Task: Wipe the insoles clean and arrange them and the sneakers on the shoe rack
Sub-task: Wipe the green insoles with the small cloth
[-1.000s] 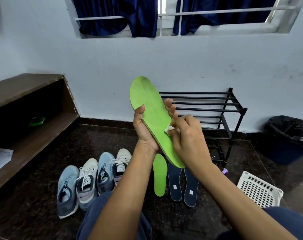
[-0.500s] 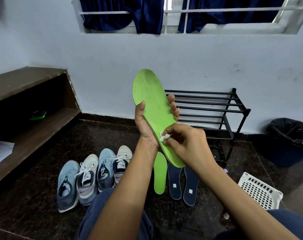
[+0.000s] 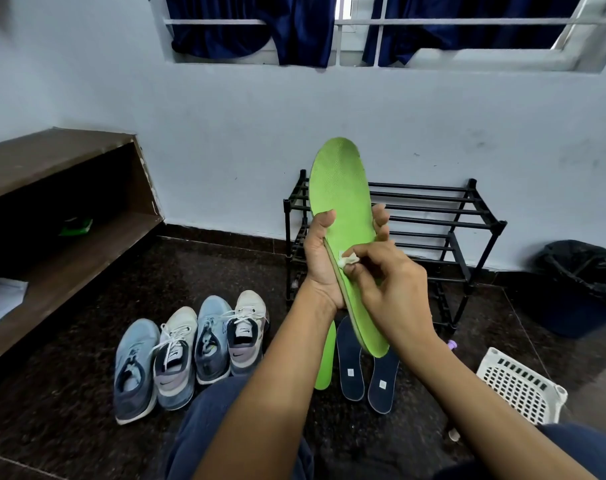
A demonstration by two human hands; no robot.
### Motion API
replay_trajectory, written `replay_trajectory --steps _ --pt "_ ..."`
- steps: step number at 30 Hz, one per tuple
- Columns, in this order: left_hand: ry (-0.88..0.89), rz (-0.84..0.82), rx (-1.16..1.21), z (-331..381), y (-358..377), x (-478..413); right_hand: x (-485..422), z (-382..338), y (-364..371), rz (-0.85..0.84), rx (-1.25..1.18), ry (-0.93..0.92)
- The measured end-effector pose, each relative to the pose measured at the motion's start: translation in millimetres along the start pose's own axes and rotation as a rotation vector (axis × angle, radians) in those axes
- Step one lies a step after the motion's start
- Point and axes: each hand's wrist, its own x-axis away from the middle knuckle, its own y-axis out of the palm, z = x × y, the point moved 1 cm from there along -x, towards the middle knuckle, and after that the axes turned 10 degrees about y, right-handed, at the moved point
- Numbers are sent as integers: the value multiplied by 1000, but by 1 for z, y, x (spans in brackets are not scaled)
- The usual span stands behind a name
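White basket point(image 3: 523, 388), black bin point(image 3: 587, 268), wooden shelf point(image 3: 52, 157), perhaps paper point(image 3: 0, 299) on it

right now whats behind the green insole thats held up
The black shoe rack stands behind the green insole, with pale wall behind the insole's top. The rack's bars show on either side; the stretch the insole covers cannot be seen.

Dark floor point(image 3: 69, 427) under sneakers point(image 3: 190, 355), insoles point(image 3: 350, 362), shoe rack point(image 3: 429, 216)

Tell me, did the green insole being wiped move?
Yes. The green insole shifted right against the shoe rack: its toe sat left of the bars before, now it overlaps them.
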Motion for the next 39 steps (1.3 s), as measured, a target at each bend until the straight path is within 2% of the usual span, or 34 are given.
replay_trajectory --steps 5,9,15,17,24,29,33,35,39 --pt "75 -25 44 17 -7 -5 8 -10 3 -200 -122 144" --pt "43 13 41 12 -5 -5 7 -10 3 -133 -126 143" --pt "-89 97 -100 -10 1 3 -11 2 4 -43 -88 181" --pt "-109 115 -101 -9 -2 4 -9 1 5 -63 -77 171" --pt "-19 89 -42 14 -17 1 13 -5 11 -226 -107 143" --pt "-99 190 -131 1 -16 1 10 7 6 -193 -92 206" --pt "-153 293 -300 -16 -7 6 -3 17 4 -90 -96 325" --pt "-171 295 -318 -19 -4 8 -4 18 4 -71 -76 342" --pt "-147 238 -239 -10 -7 10 7 13 2 -136 -107 318"
